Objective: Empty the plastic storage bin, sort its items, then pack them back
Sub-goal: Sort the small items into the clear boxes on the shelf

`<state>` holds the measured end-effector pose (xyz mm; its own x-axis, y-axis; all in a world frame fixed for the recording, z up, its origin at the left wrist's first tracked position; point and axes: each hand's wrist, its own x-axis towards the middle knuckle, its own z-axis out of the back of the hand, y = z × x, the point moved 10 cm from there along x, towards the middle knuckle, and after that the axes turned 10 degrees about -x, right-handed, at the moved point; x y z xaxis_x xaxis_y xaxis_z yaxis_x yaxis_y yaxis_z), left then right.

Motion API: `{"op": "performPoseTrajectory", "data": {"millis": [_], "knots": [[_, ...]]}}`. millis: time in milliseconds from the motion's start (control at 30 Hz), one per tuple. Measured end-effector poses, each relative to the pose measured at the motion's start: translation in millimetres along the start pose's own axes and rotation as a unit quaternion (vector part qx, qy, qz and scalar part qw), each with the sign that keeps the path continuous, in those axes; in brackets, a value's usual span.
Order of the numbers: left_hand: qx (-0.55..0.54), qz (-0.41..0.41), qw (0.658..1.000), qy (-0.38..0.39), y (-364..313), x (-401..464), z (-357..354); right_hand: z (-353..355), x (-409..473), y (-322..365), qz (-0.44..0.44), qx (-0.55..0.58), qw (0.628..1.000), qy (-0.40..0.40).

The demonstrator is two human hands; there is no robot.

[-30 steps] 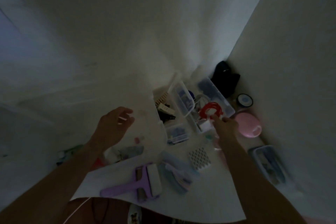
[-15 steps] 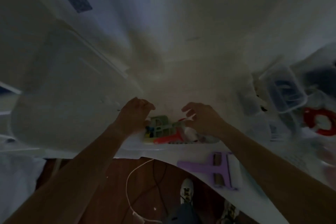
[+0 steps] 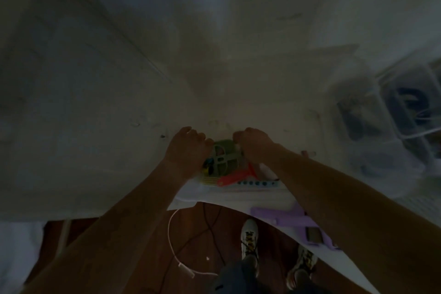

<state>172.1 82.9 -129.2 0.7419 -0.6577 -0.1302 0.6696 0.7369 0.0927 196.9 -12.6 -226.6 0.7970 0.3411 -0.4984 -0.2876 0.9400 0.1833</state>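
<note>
The view is dim and blurred. A small green plastic basket [image 3: 224,161] sits near the front edge of the white table [image 3: 238,102], with a red tool [image 3: 235,176] and a white strip with blue dots [image 3: 259,183] just in front of it. My left hand [image 3: 187,148] grips the basket's left side with curled fingers. My right hand [image 3: 254,144] curls over its upper right edge. The large translucent storage bin [image 3: 71,83] appears as a pale blurred shape at the left.
A purple lint roller [image 3: 298,222] lies at the table's front edge under my right forearm. Clear boxes [image 3: 358,117] with dark contents crowd the right side. Below the edge are a dark wooden floor, a white cable [image 3: 173,246] and my shoes [image 3: 249,236].
My view swung left from the cluttered right corner. Both hands came together from apart and closed on the green basket at the table's front edge.
</note>
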Motion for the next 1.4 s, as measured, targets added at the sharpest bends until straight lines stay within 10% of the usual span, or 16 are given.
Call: {"op": "performPoseTrajectory", "data": {"millis": [267,400,533,967,1200,1400], "knots": [[-0.295,0.227,0.922,0.105,34.4,18.0,-34.1,37.4,-18.9,-71.9,-0.026,0.103,0.994,-0.037],[-0.587,0.402,0.701,0.047,40.8,22.0,-59.6,50.4,-38.3,-108.6,-0.043,0.19,0.979,-0.062],[-0.747,0.395,0.534,-0.014,22.0,37.0,-59.9,59.6,-59.3,-125.0,-0.056,0.323,0.941,-0.087],[-0.844,0.326,0.412,-0.109,-11.3,65.5,-36.0,73.5,-89.0,-142.0,-0.084,0.452,0.875,-0.153],[-0.917,0.387,0.064,-0.075,-67.3,67.7,-50.0,89.5,-109.5,-148.3,-0.102,0.53,0.81,-0.231],[-0.948,0.269,0.096,-0.139,-78.5,88.5,-7.6,93.8,-123.9,-144.7,-0.112,0.586,0.749,-0.289]]}}
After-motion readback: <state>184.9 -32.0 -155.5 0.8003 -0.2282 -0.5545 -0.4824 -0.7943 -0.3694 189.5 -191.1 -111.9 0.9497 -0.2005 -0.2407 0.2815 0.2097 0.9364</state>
